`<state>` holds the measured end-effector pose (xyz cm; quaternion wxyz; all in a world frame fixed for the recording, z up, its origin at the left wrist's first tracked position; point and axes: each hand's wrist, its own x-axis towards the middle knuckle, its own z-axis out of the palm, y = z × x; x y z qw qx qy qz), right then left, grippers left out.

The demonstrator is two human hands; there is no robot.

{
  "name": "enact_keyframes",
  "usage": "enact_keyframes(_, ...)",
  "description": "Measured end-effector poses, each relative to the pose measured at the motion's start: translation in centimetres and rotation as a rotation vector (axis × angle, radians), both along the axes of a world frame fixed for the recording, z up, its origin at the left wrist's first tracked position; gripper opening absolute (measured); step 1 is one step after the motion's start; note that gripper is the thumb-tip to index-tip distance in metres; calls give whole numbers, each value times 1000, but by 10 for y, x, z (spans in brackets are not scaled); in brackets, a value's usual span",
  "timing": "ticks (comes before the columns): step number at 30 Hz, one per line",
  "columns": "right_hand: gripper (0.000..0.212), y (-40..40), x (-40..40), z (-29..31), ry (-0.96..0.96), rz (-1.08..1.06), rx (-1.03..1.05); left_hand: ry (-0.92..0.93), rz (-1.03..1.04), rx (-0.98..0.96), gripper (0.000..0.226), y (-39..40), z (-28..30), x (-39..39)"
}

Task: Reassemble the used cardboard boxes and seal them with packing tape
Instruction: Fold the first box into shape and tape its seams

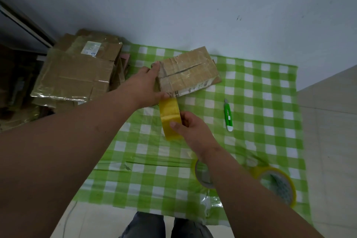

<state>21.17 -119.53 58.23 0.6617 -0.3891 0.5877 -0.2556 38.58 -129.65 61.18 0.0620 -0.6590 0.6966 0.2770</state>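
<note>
— While the left hand (148, 85) grips the box (188, 69) on the cloth (260, 102), why pinch the tape (170, 118) with the right hand (190, 127)?
— To keep it taut; the seam needs sealing.

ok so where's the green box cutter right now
In the head view the green box cutter lies untouched on the checked cloth, right of the right hand and nearer than the cardboard box.

Beyond my hands I see a plain pale wall (193, 6), with pale floor tiles (328, 122) to their right and a dark frame (25, 23) far left.
</note>
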Motion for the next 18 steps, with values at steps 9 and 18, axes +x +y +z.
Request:
enact_keyframes(9, 14, 3, -4, 0, 110, 27, -55, -19, -66, 61, 104, -14, -2, 5)
enact_keyframes(18, 28, 17, -9, 1, 130, 44, -9, 360, 229, 2, 111, 3, -6, 3)
